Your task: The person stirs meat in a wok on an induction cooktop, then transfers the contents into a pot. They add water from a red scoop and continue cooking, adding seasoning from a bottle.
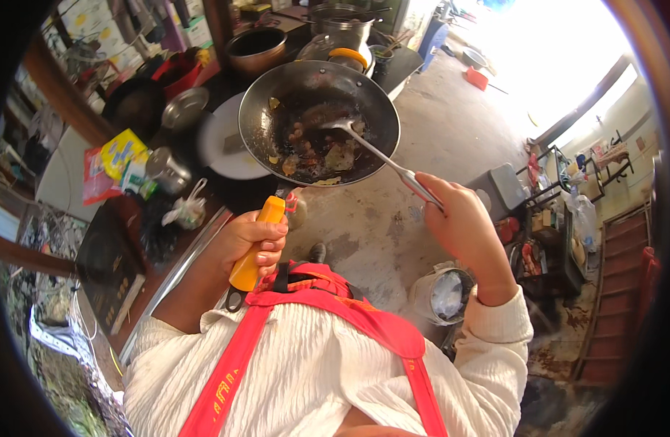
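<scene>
A dark wok [258,120] is in front of me, with small browned pieces of food [339,156] and some liquid in its bottom. My left hand [256,244] is closed around the wok's yellow handle, which joins the pan at a red end piece. In my right hand [459,215] is the handle of a metal spatula [382,156], its blade down among the food. A large white plate [222,142], blurred at its edge, shows to the left of the wok and partly behind it.
A metal bowl [186,108], a brown pot [257,51] and a steel pot [342,25] stand on the dark counter. Yellow and red packets [124,153] and a tied plastic bag [187,209] lie at left. A lined bucket [444,295] stands on the floor at right.
</scene>
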`<state>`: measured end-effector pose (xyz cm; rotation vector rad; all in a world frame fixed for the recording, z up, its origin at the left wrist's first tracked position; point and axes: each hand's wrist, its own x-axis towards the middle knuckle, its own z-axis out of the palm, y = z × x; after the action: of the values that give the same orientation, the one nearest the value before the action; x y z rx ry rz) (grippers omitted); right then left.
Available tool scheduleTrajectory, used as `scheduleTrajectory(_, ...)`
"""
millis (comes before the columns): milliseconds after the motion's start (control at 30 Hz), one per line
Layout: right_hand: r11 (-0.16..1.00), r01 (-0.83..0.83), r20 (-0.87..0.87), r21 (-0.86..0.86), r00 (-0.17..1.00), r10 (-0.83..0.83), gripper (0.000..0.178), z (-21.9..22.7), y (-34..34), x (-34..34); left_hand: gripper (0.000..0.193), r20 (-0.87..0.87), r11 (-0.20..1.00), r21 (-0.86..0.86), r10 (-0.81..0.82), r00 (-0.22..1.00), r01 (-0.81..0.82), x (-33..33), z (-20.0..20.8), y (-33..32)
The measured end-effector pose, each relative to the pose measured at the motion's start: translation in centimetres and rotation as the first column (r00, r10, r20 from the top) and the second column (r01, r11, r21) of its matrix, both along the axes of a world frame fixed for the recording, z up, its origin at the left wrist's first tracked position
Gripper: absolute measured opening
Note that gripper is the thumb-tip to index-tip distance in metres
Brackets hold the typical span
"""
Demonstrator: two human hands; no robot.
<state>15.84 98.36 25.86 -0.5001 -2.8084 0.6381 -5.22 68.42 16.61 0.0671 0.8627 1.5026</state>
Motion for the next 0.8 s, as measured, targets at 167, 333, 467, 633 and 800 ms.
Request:
scheduleTrajectory(167,0.824,0.312,0.056,-0.474,0.944,-0.325,0.049,0.6,11.8,-3.4,0.019,-0.063,0.995,-0.032,-0.092,0.994,0.090,-5.9,1.1,11.1)
scheduleTrajectory(333,0.546,0.279,0.086,-0.790,0.932,-0.352,0.049,1.8,22.8,-9.2,0.020,-0.084,0.991,-0.015,-0.132,0.988,0.131,-11.4,3.2,22.2)
scheduleTrajectory(467,0.319,0.176,0.087,-0.931,0.957,-0.275,0.047,0.2,31.8,-14.4,0.019,-0.087,0.993,-0.017,-0.118,0.989,0.117,-14.5,3.6,31.4)
scheduleTrajectory(633,0.385,0.128,0.124,-0.914,0.992,-0.036,0.047,-0.2,44.0,-16.9,0.020,-0.076,0.998,0.053,-0.018,0.997,0.022,-16.3,1.8,41.2)
scheduleTrajectory(800,0.660,0.090,0.133,-0.746,0.991,0.015,0.049,3.0,56.8,-19.1,0.018,-0.145,0.980,0.035,0.196,0.970,-0.193,-16.1,2.9,48.9)
